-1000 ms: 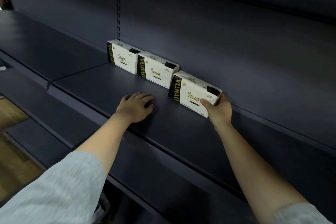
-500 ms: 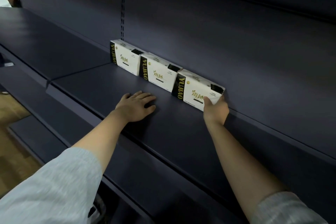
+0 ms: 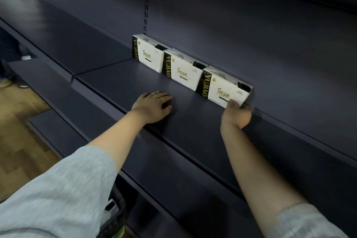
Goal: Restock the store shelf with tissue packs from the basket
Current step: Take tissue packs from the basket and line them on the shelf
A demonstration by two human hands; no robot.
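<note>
So the head view shows three tissue packs standing in a row along the back wall of the dark blue shelf (image 3: 119, 83), white fronts with a black strip reading YUJAO. Taking the slotted upright (image 3: 147, 11) on the back wall as the landmark: the first pack (image 3: 147, 55) sits right below it, the second pack (image 3: 182, 70) is just to the right of that and touching it, and the third pack (image 3: 222, 88) is farthest right, snug against the second. Two hands are in view. The left hand (image 3: 152, 107) lies palm down on the shelf board, fingers relaxed and together, holding nothing, in front of the second pack and apart from it. The right hand (image 3: 236, 115) is at the third pack's lower right corner, thumb on the front face; it's blurred, so I can't tell if it's actually gripping. A bit of a basket (image 3: 116, 206) peeks out under the left sleeve (image 3: 58, 195), well below the upright.
</note>
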